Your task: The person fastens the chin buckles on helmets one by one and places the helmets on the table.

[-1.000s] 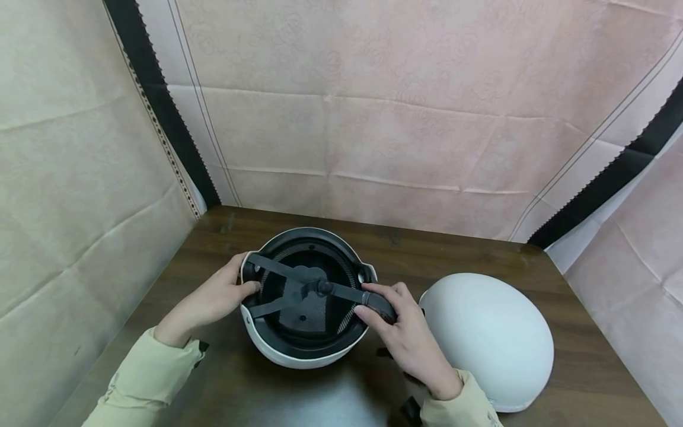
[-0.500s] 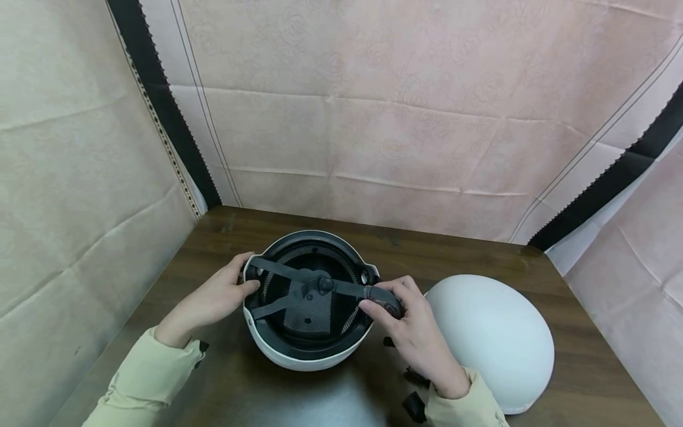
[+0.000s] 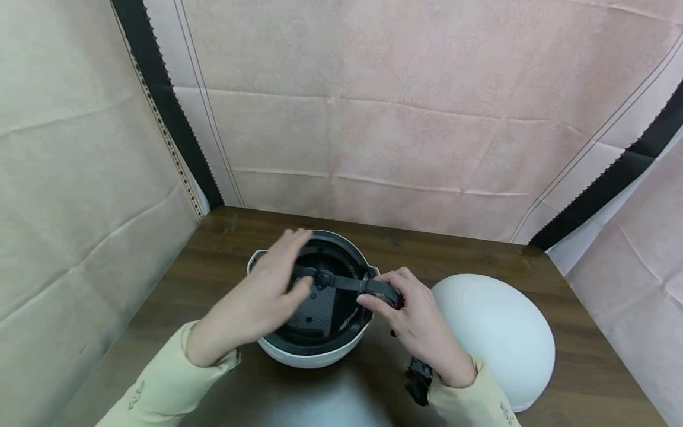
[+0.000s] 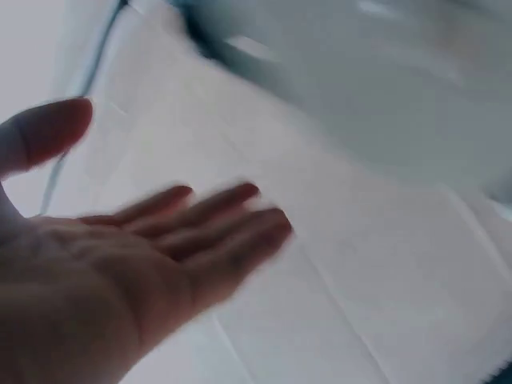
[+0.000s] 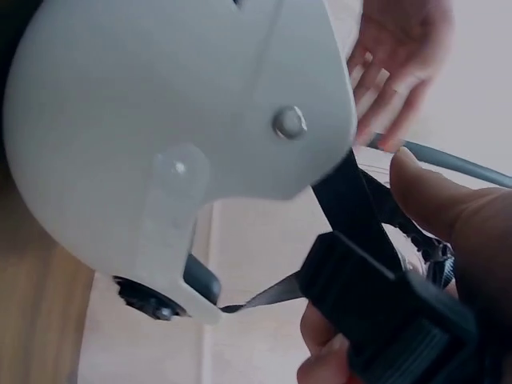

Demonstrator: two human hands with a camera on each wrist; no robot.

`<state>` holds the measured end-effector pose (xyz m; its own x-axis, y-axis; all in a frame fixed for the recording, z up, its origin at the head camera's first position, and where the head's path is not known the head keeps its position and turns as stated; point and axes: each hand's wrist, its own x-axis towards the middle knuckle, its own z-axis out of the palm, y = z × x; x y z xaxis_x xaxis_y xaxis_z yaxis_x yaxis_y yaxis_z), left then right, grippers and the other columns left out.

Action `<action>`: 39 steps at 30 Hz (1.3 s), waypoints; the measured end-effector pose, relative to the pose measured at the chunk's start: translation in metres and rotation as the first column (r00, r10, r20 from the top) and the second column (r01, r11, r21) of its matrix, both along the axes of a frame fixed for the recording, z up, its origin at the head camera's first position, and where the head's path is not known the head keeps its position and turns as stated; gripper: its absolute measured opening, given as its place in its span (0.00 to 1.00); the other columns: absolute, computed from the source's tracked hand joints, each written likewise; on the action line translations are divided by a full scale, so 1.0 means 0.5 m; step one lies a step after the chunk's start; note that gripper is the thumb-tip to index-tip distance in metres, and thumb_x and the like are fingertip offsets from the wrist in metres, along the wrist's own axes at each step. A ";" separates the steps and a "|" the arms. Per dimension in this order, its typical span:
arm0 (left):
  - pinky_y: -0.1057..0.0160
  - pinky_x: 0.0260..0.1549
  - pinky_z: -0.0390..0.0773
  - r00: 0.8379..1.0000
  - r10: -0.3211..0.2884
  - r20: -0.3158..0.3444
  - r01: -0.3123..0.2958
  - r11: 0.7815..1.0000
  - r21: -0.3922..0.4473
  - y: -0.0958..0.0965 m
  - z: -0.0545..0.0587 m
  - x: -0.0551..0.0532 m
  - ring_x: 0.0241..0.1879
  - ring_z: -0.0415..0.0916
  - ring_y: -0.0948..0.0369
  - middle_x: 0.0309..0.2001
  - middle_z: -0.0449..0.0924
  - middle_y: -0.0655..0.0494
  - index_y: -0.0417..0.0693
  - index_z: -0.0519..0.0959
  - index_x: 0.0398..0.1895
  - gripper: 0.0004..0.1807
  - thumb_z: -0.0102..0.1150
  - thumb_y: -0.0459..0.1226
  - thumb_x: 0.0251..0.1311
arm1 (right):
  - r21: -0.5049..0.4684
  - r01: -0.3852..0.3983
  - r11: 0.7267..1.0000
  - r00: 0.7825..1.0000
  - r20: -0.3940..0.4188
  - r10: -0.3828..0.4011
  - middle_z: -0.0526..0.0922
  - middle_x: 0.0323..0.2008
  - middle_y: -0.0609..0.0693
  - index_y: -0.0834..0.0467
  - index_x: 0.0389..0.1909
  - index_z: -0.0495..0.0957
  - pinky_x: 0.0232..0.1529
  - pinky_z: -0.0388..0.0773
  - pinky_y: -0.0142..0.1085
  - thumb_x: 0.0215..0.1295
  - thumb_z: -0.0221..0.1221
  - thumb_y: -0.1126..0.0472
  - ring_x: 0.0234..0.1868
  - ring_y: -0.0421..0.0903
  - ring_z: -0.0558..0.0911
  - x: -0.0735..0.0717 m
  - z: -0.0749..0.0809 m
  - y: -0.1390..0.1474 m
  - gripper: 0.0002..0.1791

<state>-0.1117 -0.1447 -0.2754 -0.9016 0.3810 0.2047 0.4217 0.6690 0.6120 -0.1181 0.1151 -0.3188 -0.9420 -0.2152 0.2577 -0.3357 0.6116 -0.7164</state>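
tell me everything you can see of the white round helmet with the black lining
The smooth, hard-looking white round helmet lies upside down on the brown wood-grain table, its black lining with grey mesh facing up. A round metallic-looking stud shows on its side, a black ridged fitting at its edge. Dark webbing straps cross its opening; the right hand grips their end. The left hand hangs over one side; contact there can't be told.

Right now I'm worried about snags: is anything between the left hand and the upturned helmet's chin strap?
Nothing visible. In the head view, the left hand, fingers extended, overlaps part of the chin strap; the right hand grips its end. The other helmet sits to the right, outside that gap.
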 end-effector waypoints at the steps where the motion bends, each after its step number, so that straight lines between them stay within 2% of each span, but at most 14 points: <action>1: 0.41 0.67 0.47 0.999 -0.044 -0.020 0.043 0.999 -0.012 0.013 0.003 0.002 0.75 0.38 0.52 0.76 0.46 0.48 0.46 0.50 0.76 0.37 0.53 0.41 0.68 | -0.001 -0.009 1.000 1.000 0.001 0.009 0.74 0.36 0.42 0.42 0.39 0.81 0.25 0.74 0.35 0.55 0.65 0.38 0.24 0.42 0.75 0.000 0.004 0.000 0.17; 3: 0.43 0.67 0.50 0.991 -0.130 -0.041 0.128 0.991 -0.045 0.036 0.005 0.006 0.75 0.41 0.53 0.75 0.49 0.49 0.45 0.52 0.76 0.38 0.55 0.42 0.67 | -0.003 -0.025 1.000 1.000 0.016 0.025 0.74 0.38 0.41 0.43 0.40 0.81 0.25 0.75 0.35 0.55 0.65 0.38 0.23 0.42 0.76 0.001 0.009 -0.001 0.17; 5: 0.44 0.67 0.52 0.981 -0.192 -0.029 0.189 0.978 -0.088 0.056 0.002 0.008 0.75 0.41 0.55 0.75 0.49 0.50 0.46 0.52 0.76 0.39 0.56 0.44 0.67 | -0.004 -0.035 0.999 0.999 0.039 0.035 0.74 0.39 0.41 0.43 0.41 0.81 0.25 0.76 0.35 0.56 0.65 0.38 0.23 0.41 0.76 0.001 0.011 -0.001 0.18; 7: 0.45 0.67 0.52 0.973 -0.229 -0.012 0.226 0.967 -0.117 0.070 -0.001 0.010 0.75 0.40 0.57 0.76 0.49 0.52 0.46 0.51 0.76 0.39 0.56 0.46 0.67 | -0.008 -0.039 0.999 0.998 0.058 0.039 0.74 0.40 0.42 0.45 0.42 0.81 0.26 0.77 0.35 0.56 0.66 0.39 0.23 0.42 0.77 0.000 0.012 0.000 0.18; 9: 0.47 0.68 0.52 0.971 -0.240 -0.005 0.237 0.961 -0.144 0.080 -0.003 0.011 0.75 0.40 0.58 0.76 0.49 0.53 0.47 0.51 0.76 0.39 0.56 0.46 0.67 | -0.012 -0.038 0.999 0.998 0.058 0.039 0.74 0.41 0.42 0.45 0.43 0.81 0.26 0.77 0.35 0.55 0.66 0.39 0.23 0.41 0.77 0.000 0.011 0.001 0.19; 14: 0.47 0.67 0.54 0.967 -0.254 0.008 0.252 0.952 -0.172 0.087 -0.007 0.011 0.74 0.47 0.56 0.74 0.53 0.51 0.47 0.52 0.76 0.38 0.56 0.46 0.68 | -0.024 -0.056 0.998 0.998 0.030 0.057 0.74 0.40 0.41 0.45 0.43 0.82 0.26 0.77 0.35 0.55 0.67 0.40 0.22 0.41 0.78 0.000 0.009 0.001 0.19; 18: 0.48 0.67 0.55 0.962 -0.273 -0.012 0.265 0.941 -0.210 0.091 -0.008 0.008 0.71 0.57 0.54 0.71 0.59 0.50 0.44 0.54 0.75 0.37 0.56 0.44 0.67 | -0.011 -0.075 0.997 0.997 -0.004 0.075 0.75 0.41 0.39 0.44 0.43 0.81 0.29 0.77 0.34 0.56 0.67 0.41 0.27 0.39 0.78 0.002 0.011 0.001 0.17; 24: 0.51 0.65 0.60 0.956 -0.266 -0.127 0.216 0.925 -0.314 0.099 -0.004 0.002 0.61 0.70 0.56 0.63 0.71 0.51 0.42 0.62 0.71 0.33 0.59 0.42 0.65 | -0.005 -0.121 0.993 0.992 -0.042 0.120 0.75 0.43 0.37 0.43 0.43 0.81 0.32 0.78 0.33 0.57 0.67 0.44 0.33 0.38 0.78 0.001 0.013 0.000 0.15; 27: 0.58 0.54 0.71 0.948 -0.258 -0.186 0.182 0.919 -0.349 0.104 -0.004 -0.002 0.47 0.74 0.58 0.52 0.75 0.53 0.43 0.69 0.67 0.29 0.59 0.44 0.66 | -0.004 -0.138 0.990 0.989 -0.054 0.138 0.76 0.44 0.37 0.44 0.41 0.80 0.33 0.79 0.33 0.57 0.67 0.45 0.34 0.38 0.78 -0.001 0.013 0.002 0.14; 29: 0.62 0.43 0.74 0.947 -0.251 -0.199 0.172 0.923 -0.345 0.107 -0.005 -0.004 0.38 0.71 0.61 0.46 0.74 0.54 0.44 0.72 0.64 0.26 0.59 0.46 0.66 | -0.003 -0.147 0.989 0.987 -0.062 0.146 0.76 0.44 0.38 0.45 0.39 0.80 0.33 0.79 0.33 0.57 0.67 0.45 0.34 0.38 0.78 -0.002 0.012 0.005 0.13; 31: 0.65 0.35 0.72 0.950 -0.244 -0.194 0.172 0.930 -0.325 0.109 -0.006 -0.007 0.33 0.67 0.62 0.41 0.71 0.55 0.45 0.75 0.61 0.24 0.59 0.46 0.65 | 0.002 -0.151 0.988 0.986 -0.065 0.151 0.76 0.44 0.38 0.46 0.37 0.80 0.34 0.78 0.33 0.57 0.67 0.45 0.35 0.38 0.79 -0.004 0.011 0.007 0.13; 36: 0.66 0.33 0.72 0.956 -0.240 -0.170 0.192 0.947 -0.259 0.109 -0.005 -0.011 0.31 0.66 0.62 0.38 0.70 0.56 0.45 0.78 0.54 0.20 0.63 0.44 0.63 | -0.013 -0.179 0.984 0.984 -0.015 0.179 0.78 0.43 0.39 0.46 0.36 0.82 0.38 0.78 0.34 0.56 0.67 0.43 0.41 0.38 0.79 -0.008 0.012 0.015 0.13; 39: 0.66 0.33 0.73 0.965 -0.214 -0.152 0.179 0.960 -0.216 0.108 -0.002 -0.012 0.31 0.67 0.63 0.38 0.70 0.58 0.47 0.78 0.50 0.16 0.64 0.43 0.62 | -0.013 -0.207 0.978 0.978 0.034 0.208 0.77 0.45 0.40 0.46 0.39 0.83 0.40 0.78 0.34 0.54 0.70 0.46 0.43 0.39 0.79 -0.008 0.014 0.024 0.14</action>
